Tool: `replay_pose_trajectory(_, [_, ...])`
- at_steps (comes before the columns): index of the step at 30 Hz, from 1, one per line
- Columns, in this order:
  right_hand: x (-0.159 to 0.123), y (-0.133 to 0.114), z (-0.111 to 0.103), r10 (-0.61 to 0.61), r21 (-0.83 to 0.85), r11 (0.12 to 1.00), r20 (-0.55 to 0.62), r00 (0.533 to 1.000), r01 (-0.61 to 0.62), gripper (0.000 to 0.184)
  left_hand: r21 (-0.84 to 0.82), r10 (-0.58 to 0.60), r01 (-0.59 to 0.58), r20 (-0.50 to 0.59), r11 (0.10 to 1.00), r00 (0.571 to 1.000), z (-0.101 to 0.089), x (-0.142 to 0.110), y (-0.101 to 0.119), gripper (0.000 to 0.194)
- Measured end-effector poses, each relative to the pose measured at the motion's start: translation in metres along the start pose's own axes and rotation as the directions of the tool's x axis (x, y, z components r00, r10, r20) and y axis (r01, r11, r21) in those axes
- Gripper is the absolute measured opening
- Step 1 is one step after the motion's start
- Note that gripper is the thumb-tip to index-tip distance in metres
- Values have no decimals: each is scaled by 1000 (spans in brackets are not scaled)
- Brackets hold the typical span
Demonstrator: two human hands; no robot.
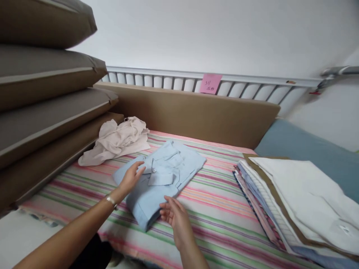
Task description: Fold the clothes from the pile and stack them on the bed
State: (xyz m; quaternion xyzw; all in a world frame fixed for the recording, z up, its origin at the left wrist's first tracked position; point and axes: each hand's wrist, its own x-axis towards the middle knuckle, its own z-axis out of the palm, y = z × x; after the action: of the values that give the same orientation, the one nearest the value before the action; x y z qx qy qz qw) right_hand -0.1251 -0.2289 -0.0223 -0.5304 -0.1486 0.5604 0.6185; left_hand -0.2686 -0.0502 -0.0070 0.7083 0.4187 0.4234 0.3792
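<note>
A light blue shirt (pixel 179 160) lies partly folded on the striped cloth (pixel 218 194), with its cuffs resting on top near the middle. Over the shirt's left part is my left hand (pixel 132 176), fingers apart and holding nothing; whether its fingertips touch the fabric I cannot tell. My right hand (pixel 174 216) is beside the shirt's near right edge, its fingers loosely curled and apart, with nothing in it. A pale bracelet circles my left wrist.
A crumpled off-white garment (pixel 120 138) lies at the back left, by stacked brown cushions (pixel 50 101). Folded clothes (pixel 308 198) form a pile on the right. Behind stand a brown board (pixel 196 112) and a white radiator (pixel 168 83) bearing a pink note (pixel 211 83).
</note>
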Motion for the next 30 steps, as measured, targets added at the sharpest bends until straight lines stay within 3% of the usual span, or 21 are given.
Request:
replay_pose_trajectory(2, [-3, -2, 20, -236, -309, 919, 69, 969, 245, 34, 286, 224, -231, 60, 930, 973, -13, -26, -11, 36])
replay_pose_trajectory(3, [-2, -2, 30, -349, -437, 816, 151, 925, 379, 33, 394, 268, -289, 107, 872, 957, -15, -40, -16, 38])
replay_pose_trajectory(5, [6, 2, 43, -488, -634, 528, 318, 813, 565, 35, 554, 264, -352, 235, 755, 935, -12, -65, -25, 42])
replay_pose_trajectory(7, [19, 13, 44, -498, -787, 259, 388, 775, 560, 40, 651, 199, -382, 339, 656, 920, -1, -85, -33, 48])
replay_pose_trajectory(9, [32, 27, 35, -461, -882, 82, 379, 803, 464, 44, 692, 155, -400, 390, 601, 908, 11, -98, -40, 53])
replay_pose_trajectory(11, [42, 40, 24, -441, -910, -16, 378, 814, 414, 44, 701, 142, -401, 399, 589, 906, 19, -103, -44, 55])
replay_pose_trajectory(13, [48, 47, 16, -445, -907, -50, 395, 803, 418, 44, 683, 143, -398, 399, 612, 906, 21, -105, -46, 55])
replay_pose_trajectory(15, [50, 46, 10, -445, -892, 1, 405, 799, 452, 44, 628, 150, -392, 402, 672, 903, 17, -105, -45, 54])
replay_pose_trajectory(16, [51, 44, 6, -450, -876, 67, 401, 798, 478, 43, 586, 161, -379, 390, 717, 907, 13, -104, -46, 54])
replay_pose_trajectory(17, [52, 40, -1, -472, -853, 158, 378, 797, 498, 42, 535, 177, -349, 347, 769, 921, 7, -102, -47, 54])
replay_pose_trajectory(19, [53, 31, -20, -539, -781, 401, 221, 813, 479, 42, 393, 181, -218, 129, 894, 975, -7, -96, -53, 54])
replay_pose_trajectory(20, [53, 28, -33, -556, -721, 541, 80, 828, 433, 44, 282, 124, -109, -37, 953, 992, -15, -91, -57, 53])
replay_pose_trajectory(21, [52, 25, -45, -539, -627, 680, -75, 839, 381, 48, 133, 5, 23, -205, 991, 979, -24, -85, -61, 53])
replay_pose_trajectory(22, [51, 22, -57, -484, -499, 800, -210, 849, 333, 54, -51, -172, 165, -324, 985, 930, -32, -79, -65, 53])
replay_pose_trajectory(23, [49, 21, -67, -401, -351, 890, -302, 865, 291, 61, -242, -360, 284, -378, 928, 853, -39, -73, -67, 50])
replay_pose_trajectory(25, [45, 20, -78, -224, -73, 975, -327, 918, 212, 71, -529, -633, 433, -280, 729, 722, -46, -66, -68, 38])
replay_pose_trajectory(28, [46, 17, -68, -4, 103, 994, -202, 979, 26, 74, -654, -736, 589, 74, 474, 674, -36, -71, -58, 20])
replay_pose_trajectory(30, [51, 13, -54, 117, 104, 989, -161, 980, -101, 68, -638, -730, 665, 229, 387, 644, -20, -80, -50, 23])
